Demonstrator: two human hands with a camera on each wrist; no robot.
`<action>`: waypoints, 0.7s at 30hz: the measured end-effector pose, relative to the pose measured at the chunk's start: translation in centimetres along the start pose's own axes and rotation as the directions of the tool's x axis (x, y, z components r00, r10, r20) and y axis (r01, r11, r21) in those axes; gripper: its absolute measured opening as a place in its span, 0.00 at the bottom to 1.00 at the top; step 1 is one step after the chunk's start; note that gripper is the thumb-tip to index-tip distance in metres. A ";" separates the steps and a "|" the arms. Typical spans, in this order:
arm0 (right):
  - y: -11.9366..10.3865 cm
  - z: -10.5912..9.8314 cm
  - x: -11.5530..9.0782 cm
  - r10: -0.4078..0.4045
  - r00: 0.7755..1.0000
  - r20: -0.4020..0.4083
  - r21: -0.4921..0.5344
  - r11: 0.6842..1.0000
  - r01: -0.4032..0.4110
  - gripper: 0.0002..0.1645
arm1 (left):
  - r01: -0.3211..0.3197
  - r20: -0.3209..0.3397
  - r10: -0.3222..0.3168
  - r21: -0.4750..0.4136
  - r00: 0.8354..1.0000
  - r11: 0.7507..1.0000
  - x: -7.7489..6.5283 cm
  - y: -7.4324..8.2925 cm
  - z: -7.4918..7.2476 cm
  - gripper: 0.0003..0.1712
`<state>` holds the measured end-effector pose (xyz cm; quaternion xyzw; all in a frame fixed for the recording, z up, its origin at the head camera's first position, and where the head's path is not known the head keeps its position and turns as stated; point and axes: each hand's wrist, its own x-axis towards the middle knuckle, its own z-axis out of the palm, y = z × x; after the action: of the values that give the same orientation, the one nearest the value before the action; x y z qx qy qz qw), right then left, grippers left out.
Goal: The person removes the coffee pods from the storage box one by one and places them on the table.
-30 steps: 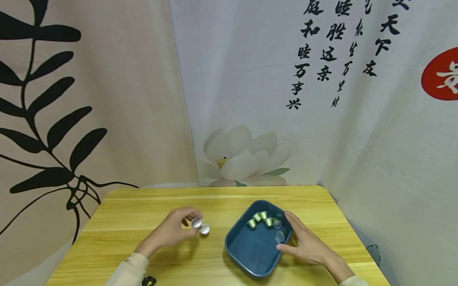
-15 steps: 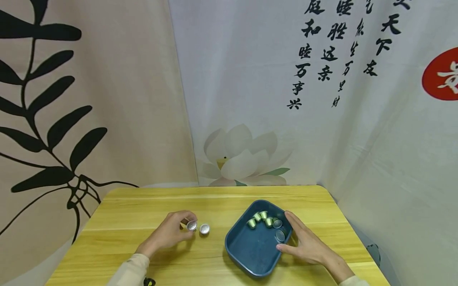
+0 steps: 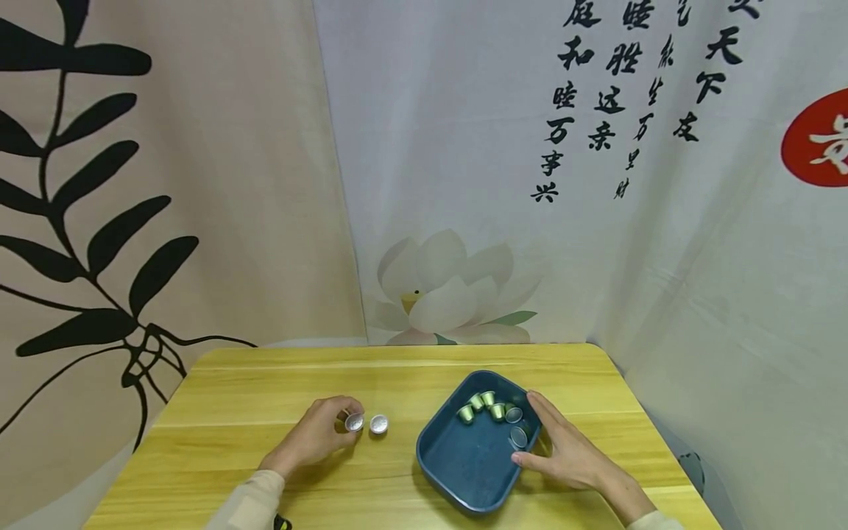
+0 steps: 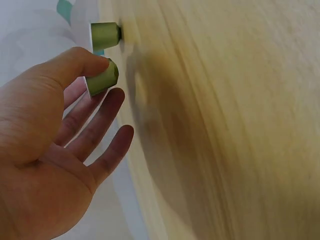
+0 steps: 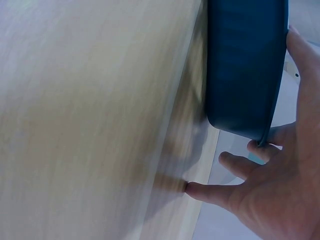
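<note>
My left hand (image 3: 319, 433) pinches a green coffee capsule (image 4: 103, 80) between thumb and fingers, its silver lid tilted up. Low over the table it hangs, just left of a second coffee capsule (image 3: 379, 425) that stands lid up. In the left wrist view this second capsule (image 4: 104, 36) shows its green side, and the other fingers of the hand are spread. On the right, my right hand (image 3: 570, 453) holds the dark blue tray (image 3: 464, 471) by its right side, thumb over the rim and fingers at the far corner. Several green capsules (image 3: 498, 412) lie inside, toward its far end.
The wooden table (image 3: 278, 375) has a far edge running close to a printed cloth backdrop (image 3: 450, 147). Bare wood lies between the standing capsule and the tray.
My left hand has drawn the pinched capsule a little left and down, away from the standing one, now with a gap between them. The right hand and tray have stayed put.
</note>
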<state>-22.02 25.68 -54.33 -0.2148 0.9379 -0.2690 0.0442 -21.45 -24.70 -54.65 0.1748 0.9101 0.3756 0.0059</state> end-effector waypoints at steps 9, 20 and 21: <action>0.0 0.0 0.0 0.006 1.000 0.006 0.012 1.000 -0.006 0.72 | 0.001 0.015 -0.001 0.006 1.000 1.000 0.1 -0.3 0.5 0.16; -0.3 -0.1 0.0 0.005 1.000 0.005 0.023 1.000 -0.005 0.73 | 0.007 -0.011 -0.006 0.042 1.000 0.999 0.0 -0.4 0.6 0.18; -0.3 -0.1 0.0 0.004 1.000 0.004 0.023 1.000 -0.005 0.73 | 0.005 -0.013 -0.005 0.041 1.000 0.999 0.0 -0.4 0.6 0.18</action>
<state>-21.90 25.52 -54.11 -0.2127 0.9351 -0.2791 0.0493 -21.50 -24.52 -55.37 0.1702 0.9182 0.3577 -0.0025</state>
